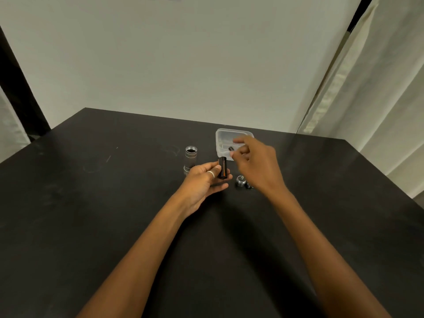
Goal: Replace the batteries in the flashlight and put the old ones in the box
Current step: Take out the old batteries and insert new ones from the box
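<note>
My left hand (203,183) holds a black battery holder (222,168) upright between thumb and fingers. My right hand (254,161) hovers in front of the clear plastic box (221,136), fingers apart and blurred. A small dark battery (230,148) shows just left of its fingertips, inside or over the box; I cannot tell whether the fingers touch it. The silver flashlight body (190,158) stands upright on the table, open end up, left of the box. The flashlight's end cap (240,180) lies under my right wrist, with a dark item beside it.
The black table (114,203) runs to its far edge against a pale wall. Curtains hang at the right and left sides. A dark post stands at the far left.
</note>
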